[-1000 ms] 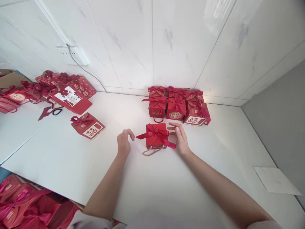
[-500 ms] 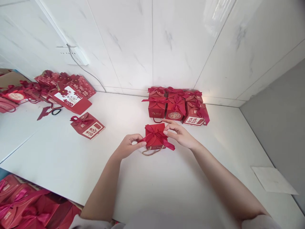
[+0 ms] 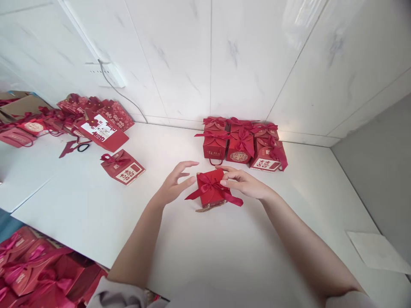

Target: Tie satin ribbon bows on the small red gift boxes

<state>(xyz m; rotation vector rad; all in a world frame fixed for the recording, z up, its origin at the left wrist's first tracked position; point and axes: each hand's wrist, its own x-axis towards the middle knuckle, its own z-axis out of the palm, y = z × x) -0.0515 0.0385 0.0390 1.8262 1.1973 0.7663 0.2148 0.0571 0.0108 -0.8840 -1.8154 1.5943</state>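
A small red gift box (image 3: 210,193) with a red ribbon bow and a gold cord handle sits on the white table (image 3: 224,248) in front of me. My left hand (image 3: 175,184) is just left of the box, fingers spread apart and holding nothing. My right hand (image 3: 242,182) rests against the box's right top, fingers together and touching the ribbon near the bow. One ribbon tail lies out to the left, another to the right.
Several finished red gift boxes (image 3: 240,143) stand in a group against the marble wall. A flat red box (image 3: 123,167) lies to the left, with a heap of flat red boxes (image 3: 93,122) beyond it. More red boxes (image 3: 38,273) sit below the table edge. A white sheet (image 3: 379,252) lies at right.
My left hand let go of the left ribbon tail and opened its fingers. My right hand slid onto the box top. The box shifted slightly and turned a little.
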